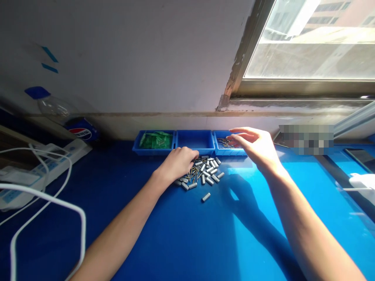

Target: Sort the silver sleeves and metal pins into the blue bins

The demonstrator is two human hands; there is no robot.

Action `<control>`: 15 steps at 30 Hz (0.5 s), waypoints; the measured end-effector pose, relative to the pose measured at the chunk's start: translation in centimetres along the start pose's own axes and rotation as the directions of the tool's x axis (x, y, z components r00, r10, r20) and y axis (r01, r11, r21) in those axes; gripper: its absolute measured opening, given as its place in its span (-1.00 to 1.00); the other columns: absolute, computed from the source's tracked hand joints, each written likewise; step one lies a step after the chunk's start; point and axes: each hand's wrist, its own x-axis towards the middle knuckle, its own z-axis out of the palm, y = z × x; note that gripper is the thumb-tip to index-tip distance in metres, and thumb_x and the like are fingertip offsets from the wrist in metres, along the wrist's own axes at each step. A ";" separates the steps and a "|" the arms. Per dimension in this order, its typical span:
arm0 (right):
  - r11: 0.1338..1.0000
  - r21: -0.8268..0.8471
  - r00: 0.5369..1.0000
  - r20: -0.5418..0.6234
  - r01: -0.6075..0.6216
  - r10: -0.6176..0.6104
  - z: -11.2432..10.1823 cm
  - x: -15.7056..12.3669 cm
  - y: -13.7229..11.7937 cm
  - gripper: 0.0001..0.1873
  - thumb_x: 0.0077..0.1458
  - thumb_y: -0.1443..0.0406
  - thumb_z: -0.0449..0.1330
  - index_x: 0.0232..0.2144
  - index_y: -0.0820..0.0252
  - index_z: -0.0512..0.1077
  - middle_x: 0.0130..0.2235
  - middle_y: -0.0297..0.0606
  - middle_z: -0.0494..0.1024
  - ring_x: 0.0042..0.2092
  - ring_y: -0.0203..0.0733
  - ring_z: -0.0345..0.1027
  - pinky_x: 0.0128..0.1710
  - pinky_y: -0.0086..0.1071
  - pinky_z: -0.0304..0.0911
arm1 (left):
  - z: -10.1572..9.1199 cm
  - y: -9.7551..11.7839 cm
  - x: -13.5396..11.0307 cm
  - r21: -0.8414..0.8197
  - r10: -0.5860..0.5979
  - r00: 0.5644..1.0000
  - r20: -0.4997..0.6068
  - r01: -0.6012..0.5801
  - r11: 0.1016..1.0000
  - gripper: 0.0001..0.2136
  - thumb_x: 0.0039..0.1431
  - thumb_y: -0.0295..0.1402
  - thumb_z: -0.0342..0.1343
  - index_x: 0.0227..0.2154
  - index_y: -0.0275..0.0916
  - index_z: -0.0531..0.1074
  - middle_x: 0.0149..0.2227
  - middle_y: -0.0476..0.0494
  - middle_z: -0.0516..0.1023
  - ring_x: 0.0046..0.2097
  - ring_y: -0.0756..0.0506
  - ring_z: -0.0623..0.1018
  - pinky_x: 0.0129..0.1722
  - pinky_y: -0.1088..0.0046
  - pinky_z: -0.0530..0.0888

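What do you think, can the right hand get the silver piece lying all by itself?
Probably yes. Nothing covers the silver piece, it lies apart from the pile, and the way from the right hand, over at the right blue bin, looks free.

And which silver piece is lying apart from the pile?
The silver piece nearest the camera: it lies alone in front of the pile, where the others are grouped.

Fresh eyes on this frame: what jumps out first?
Likely the silver pieces scattered at centre, the left hand at their left side. Then the row of blue bins behind them, the right hand at the rightmost one, and sunlight on the blue tabletop at right.
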 end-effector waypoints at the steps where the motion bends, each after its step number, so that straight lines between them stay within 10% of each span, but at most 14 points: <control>1: 1.000 0.013 1.000 0.014 0.006 -0.006 0.1 0.0 -0.1 -0.73 0.12 0.12 0.48 -0.16 0.08 0.73 -0.23 -0.13 0.80 -0.13 0.19 0.75 -0.07 -0.06 0.63 | 0.1 0.1 0.0 0.012 -0.004 1.000 0.009 0.004 1.000 -0.77 0.31 -0.59 0.16 -0.18 -0.16 0.67 -0.15 -0.19 0.77 -0.09 -0.26 0.75 -0.19 0.38 0.52; 10: 0.999 0.051 0.988 0.150 0.019 -0.026 1.7 -0.2 0.5 -0.73 0.16 0.06 0.43 -0.21 0.09 0.71 -0.27 -0.17 0.80 -0.19 0.03 0.74 -0.14 -0.21 0.60 | 1.1 0.8 0.3 0.039 0.043 0.999 -0.032 -0.042 0.998 -0.71 0.37 -0.60 0.07 -0.11 -0.17 0.64 -0.11 -0.21 0.74 -0.10 -0.23 0.74 -0.21 0.38 0.51; 15: 0.999 0.028 0.981 0.189 0.024 -0.029 1.8 -0.1 0.6 -0.78 0.16 0.09 0.43 -0.26 0.09 0.71 -0.30 -0.18 0.78 -0.22 0.03 0.74 -0.15 -0.20 0.60 | 0.2 0.1 0.1 -0.294 0.047 0.968 -0.248 -0.121 0.948 -0.79 0.28 -0.54 0.17 -0.20 -0.19 0.69 -0.15 -0.14 0.74 -0.24 -0.10 0.70 -0.21 0.43 0.56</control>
